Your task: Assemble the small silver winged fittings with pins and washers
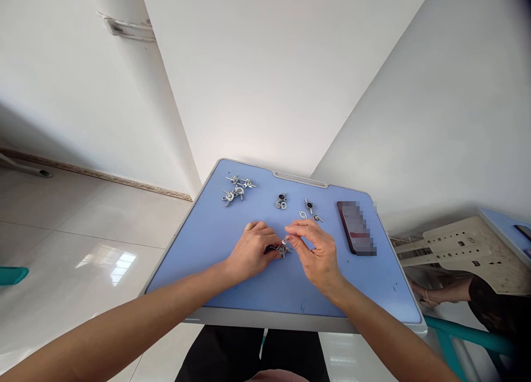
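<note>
My left hand (252,250) rests on the blue desk top (207,249) with its fingers curled around a small metal fitting (282,250) at the desk's middle. My right hand (316,248) meets it from the right, thumb and forefinger pinching a small silver piece (285,241) at the top of that fitting. Both hands touch the same assembly; the part under my left fingers is hidden.
Several finished-looking metal fittings (237,190) lie at the desk's far left. A small pair (281,202) and loose washers and bolts (309,210) lie behind my hands. A phone (355,227) lies at the right. Another desk (504,227) and a person's foot (427,294) are at right.
</note>
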Demonstrator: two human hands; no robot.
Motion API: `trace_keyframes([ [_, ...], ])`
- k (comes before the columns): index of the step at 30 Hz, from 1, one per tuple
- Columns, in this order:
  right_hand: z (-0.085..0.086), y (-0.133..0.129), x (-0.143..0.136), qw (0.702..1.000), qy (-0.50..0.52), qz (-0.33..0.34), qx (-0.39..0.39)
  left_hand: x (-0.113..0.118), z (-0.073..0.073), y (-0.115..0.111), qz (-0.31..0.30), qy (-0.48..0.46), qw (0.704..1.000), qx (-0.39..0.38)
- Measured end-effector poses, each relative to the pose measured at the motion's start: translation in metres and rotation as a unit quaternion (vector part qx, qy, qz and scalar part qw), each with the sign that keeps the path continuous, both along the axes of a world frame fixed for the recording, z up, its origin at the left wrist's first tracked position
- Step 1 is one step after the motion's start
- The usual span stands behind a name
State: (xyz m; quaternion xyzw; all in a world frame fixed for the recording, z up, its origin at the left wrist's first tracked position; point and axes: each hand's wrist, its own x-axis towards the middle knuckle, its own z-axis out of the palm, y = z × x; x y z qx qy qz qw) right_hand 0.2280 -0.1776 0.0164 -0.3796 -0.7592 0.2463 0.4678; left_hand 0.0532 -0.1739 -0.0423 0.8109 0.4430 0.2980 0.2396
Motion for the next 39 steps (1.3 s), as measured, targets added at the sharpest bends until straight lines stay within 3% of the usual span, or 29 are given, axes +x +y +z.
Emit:
trace_keyframes([
  [7,0.0021,-0.0012,-0.0009,0.998,-0.024,-0.005,0.057,0.0003,-0.0002,0.0003,0.001,-0.002,1.0,0.0],
  [12,-0.0025,-0.0047,-0.0028,1.0,-0.01,-0.009,0.007,0.0008,0.0007,0.0,-0.002,-0.003,1.0,-0.008],
  [20,-0.0015,-0.0045,-0.0045,1.0,-0.021,0.006,-0.009,0.0007,-0.0005,-0.0002,0.0,-0.013,1.0,0.002],
  [25,-0.0009,-0.0039,-0.0021,0.999,-0.023,0.011,0.024,0.0005,-0.0008,-0.0003,0.003,-0.01,1.0,0.009],
  [39,-0.0052,-0.0085,-0.0015,0.998,-0.054,0.003,0.009,-0.0005,-0.0067,-0.0033,0.029,0.019,0.997,0.064],
])
